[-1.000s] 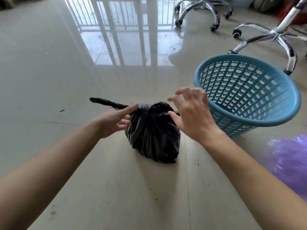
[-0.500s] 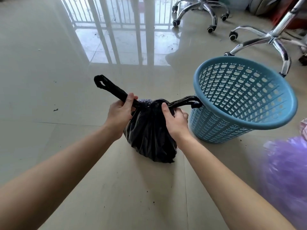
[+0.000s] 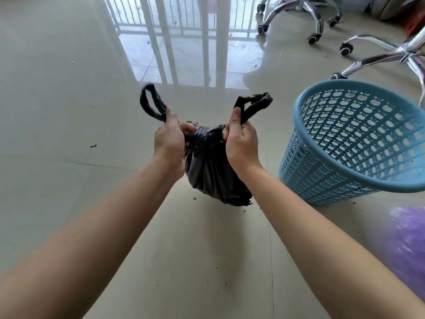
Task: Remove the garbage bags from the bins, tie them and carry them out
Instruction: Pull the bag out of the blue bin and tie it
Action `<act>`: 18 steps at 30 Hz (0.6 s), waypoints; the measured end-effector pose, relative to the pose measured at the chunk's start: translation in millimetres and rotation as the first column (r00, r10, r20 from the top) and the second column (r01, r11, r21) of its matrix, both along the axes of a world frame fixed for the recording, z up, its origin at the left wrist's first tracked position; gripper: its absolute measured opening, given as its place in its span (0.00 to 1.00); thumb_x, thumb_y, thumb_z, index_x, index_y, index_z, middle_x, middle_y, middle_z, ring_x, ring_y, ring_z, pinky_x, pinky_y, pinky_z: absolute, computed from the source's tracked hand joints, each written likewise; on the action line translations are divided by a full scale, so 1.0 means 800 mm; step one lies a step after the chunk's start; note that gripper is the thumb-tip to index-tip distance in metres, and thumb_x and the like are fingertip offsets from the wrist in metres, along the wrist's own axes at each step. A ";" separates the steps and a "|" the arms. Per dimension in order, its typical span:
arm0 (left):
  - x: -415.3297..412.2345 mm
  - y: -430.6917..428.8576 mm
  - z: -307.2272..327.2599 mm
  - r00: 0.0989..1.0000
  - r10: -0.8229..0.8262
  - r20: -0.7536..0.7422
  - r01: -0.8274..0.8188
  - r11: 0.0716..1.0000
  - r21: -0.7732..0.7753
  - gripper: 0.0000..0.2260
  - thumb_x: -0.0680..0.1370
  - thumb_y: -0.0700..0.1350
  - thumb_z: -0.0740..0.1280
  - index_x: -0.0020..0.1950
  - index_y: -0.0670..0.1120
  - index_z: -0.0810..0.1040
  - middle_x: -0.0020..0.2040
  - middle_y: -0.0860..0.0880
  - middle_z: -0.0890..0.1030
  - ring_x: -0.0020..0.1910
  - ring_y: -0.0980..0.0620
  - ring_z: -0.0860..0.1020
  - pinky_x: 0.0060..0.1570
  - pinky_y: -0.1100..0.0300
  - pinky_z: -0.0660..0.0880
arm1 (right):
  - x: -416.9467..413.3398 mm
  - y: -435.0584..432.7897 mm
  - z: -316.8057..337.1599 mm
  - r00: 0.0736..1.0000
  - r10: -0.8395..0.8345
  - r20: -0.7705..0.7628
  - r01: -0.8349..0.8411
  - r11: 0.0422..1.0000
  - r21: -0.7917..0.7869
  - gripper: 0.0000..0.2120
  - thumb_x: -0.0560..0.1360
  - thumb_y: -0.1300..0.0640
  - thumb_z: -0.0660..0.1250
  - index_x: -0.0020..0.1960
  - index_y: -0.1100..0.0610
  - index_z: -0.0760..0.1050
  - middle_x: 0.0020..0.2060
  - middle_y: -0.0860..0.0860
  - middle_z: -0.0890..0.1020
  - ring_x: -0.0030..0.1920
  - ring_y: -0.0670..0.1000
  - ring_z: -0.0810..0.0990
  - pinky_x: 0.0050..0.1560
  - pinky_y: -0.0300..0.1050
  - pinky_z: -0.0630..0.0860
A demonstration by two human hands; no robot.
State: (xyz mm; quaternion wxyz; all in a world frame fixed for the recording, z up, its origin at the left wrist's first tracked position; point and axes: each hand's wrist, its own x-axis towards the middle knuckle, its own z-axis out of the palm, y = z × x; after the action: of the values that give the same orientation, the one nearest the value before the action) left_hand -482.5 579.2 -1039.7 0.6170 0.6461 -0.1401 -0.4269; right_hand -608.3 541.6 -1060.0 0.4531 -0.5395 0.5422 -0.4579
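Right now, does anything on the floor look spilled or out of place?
Yes. Small dark crumbs lie scattered on the floor around the black bag, which both hands hold. The blue bin looks tilted.

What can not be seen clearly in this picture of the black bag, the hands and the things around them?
- Knot on the black bag: head view, hidden between the left hand and right hand.
- Bag contents: opaque plastic.
- Bottom of the blue basket: hidden by its own rim and wall.
- Purple thing: blurred, cut by the right edge.
- Chair bases: seats cut off at the top.
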 end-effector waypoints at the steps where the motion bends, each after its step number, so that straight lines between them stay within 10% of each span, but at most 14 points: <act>1: 0.011 0.002 -0.015 0.998 0.060 -0.020 -0.058 0.994 0.089 0.22 0.85 0.53 0.54 0.35 0.45 0.71 0.33 0.49 0.79 0.31 0.54 0.76 0.28 0.61 0.68 | -0.005 -0.006 -0.012 0.994 0.006 -0.106 -0.001 0.999 0.050 0.25 0.85 0.43 0.49 0.36 0.54 0.70 0.32 0.48 0.76 0.38 0.52 0.77 0.44 0.47 0.71; 4: 0.037 0.013 -0.063 0.971 0.236 0.036 -0.237 0.936 0.262 0.16 0.82 0.44 0.56 0.34 0.46 0.69 0.36 0.48 0.75 0.29 0.52 0.68 0.22 0.65 0.62 | -0.021 -0.012 -0.055 0.932 -0.096 -0.350 0.178 0.961 0.212 0.26 0.85 0.46 0.47 0.46 0.61 0.77 0.44 0.57 0.81 0.54 0.61 0.79 0.50 0.50 0.69; 8: 0.040 0.000 -0.069 0.974 0.215 0.072 -0.225 0.947 0.231 0.18 0.84 0.49 0.56 0.35 0.45 0.69 0.37 0.49 0.75 0.28 0.52 0.68 0.21 0.67 0.63 | -0.005 -0.007 -0.074 0.935 -0.202 -0.293 0.287 0.914 0.286 0.27 0.85 0.45 0.46 0.58 0.62 0.77 0.56 0.59 0.81 0.61 0.61 0.77 0.62 0.51 0.70; 12: 0.036 -0.002 -0.067 0.991 0.133 -0.028 -0.131 0.989 0.064 0.22 0.86 0.53 0.55 0.33 0.47 0.66 0.35 0.49 0.80 0.30 0.54 0.77 0.32 0.64 0.71 | 0.000 -0.029 -0.046 0.935 -0.314 0.163 0.259 0.922 0.288 0.20 0.86 0.47 0.50 0.43 0.56 0.71 0.37 0.50 0.83 0.46 0.53 0.82 0.61 0.55 0.77; 15: 0.037 -0.011 -0.060 0.970 0.068 -0.235 -0.086 0.994 -0.069 0.22 0.86 0.55 0.54 0.34 0.48 0.66 0.28 0.50 0.79 0.30 0.52 0.77 0.36 0.60 0.74 | 0.015 -0.035 -0.022 0.773 -0.286 0.566 0.125 0.944 0.305 0.15 0.86 0.51 0.51 0.46 0.57 0.68 0.25 0.48 0.73 0.32 0.51 0.77 0.38 0.47 0.78; 18: 0.040 -0.030 -0.060 0.963 0.055 -0.263 -0.102 0.980 -0.169 0.23 0.86 0.55 0.54 0.33 0.48 0.63 0.23 0.52 0.66 0.27 0.51 0.68 0.35 0.59 0.70 | 0.032 -0.039 -0.031 0.888 -0.161 0.432 0.081 0.977 0.198 0.18 0.85 0.50 0.55 0.40 0.56 0.69 0.22 0.45 0.65 0.23 0.47 0.66 0.27 0.42 0.64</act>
State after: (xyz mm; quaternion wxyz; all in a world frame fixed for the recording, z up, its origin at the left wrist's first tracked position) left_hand -450.9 555.6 -1088.1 0.7026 0.5315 -0.0712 -0.4677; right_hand -582.5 510.8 -1084.8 0.5809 -0.3439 0.4947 -0.5474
